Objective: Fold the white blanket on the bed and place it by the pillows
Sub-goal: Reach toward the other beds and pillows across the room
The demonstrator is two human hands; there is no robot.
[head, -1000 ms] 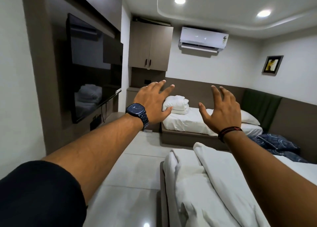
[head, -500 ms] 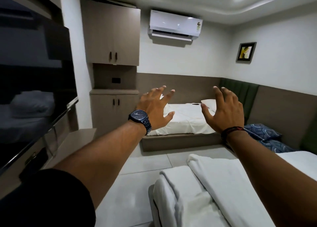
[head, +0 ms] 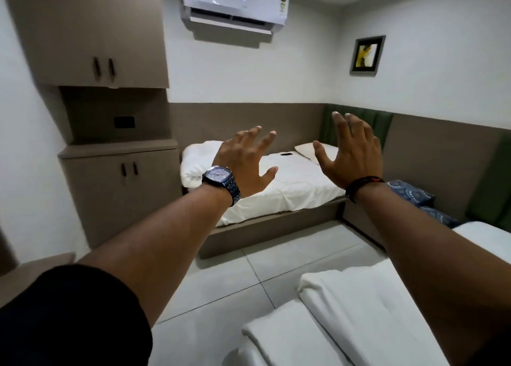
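Both arms stretch out in front of me at chest height. My left hand (head: 243, 162), with a dark watch on the wrist, is open with fingers spread and holds nothing. My right hand (head: 349, 151), with a dark band on the wrist, is open too and empty. A white blanket (head: 340, 318) lies in loose folds on the near bed at the lower right, below my right forearm. Across the floor stands a second bed (head: 293, 184) with a white sheet, a folded white bundle (head: 197, 161) at its left end and a white pillow (head: 307, 149) at its right end.
A brown cabinet (head: 119, 191) stands left of the far bed, with an upper cupboard (head: 94, 30) above. A small dark object (head: 286, 154) lies on the far bed. Blue patterned pillows (head: 412, 196) sit by the green headboard (head: 356, 122). Pale tiled floor (head: 249, 277) separates the beds.
The view has swung to the right and downward: the television has left the frame and the far bed is now centred. Both hands stay raised, open and empty.
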